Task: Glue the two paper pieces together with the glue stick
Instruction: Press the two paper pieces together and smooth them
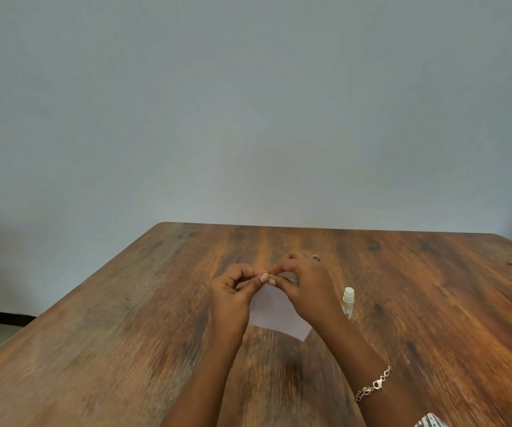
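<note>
Fingers [263, 277] of left hand [230, 300] and right hand [305, 292] pinch paper [274, 315] at its far edge, tips touching. Glue stick [348, 302] lies on bench [125, 334] just right of right hand, long axis near-to-far, cap away. Right hand nearer.

There is one wooden tabletop [125, 334]. Two hands are seen above it: one left hand [233, 300] and one right hand [307, 291]. Between them shows white paper [276, 315]. I can count one sheet for sure, but I cannot tell if a second piece lies with it. There is one glue stick [347, 302]. The right arm carries one bracelet [373, 384], and one ring [315, 257] is on a finger.
</note>
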Tool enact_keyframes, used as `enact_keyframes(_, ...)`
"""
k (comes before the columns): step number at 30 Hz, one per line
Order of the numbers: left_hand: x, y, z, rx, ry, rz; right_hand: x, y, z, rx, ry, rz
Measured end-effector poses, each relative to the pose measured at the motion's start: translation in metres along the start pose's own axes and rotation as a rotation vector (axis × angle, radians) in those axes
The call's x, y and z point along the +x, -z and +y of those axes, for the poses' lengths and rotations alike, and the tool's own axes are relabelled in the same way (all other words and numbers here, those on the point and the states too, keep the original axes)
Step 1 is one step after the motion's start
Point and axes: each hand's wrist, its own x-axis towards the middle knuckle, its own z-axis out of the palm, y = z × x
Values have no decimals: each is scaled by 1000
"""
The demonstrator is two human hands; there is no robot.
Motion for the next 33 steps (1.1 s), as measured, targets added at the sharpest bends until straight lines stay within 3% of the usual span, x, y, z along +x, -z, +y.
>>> enact_keyframes(8,0,1,2,-21,28,-8,5,3,-4,-49,19,-61)
enact_keyframes(20,2,2,9,-36,97,118,7,22,13,-35,-6,-99)
enact_keyframes(33,4,5,14,-146,212,126,-6,50,48,119,-170,9)
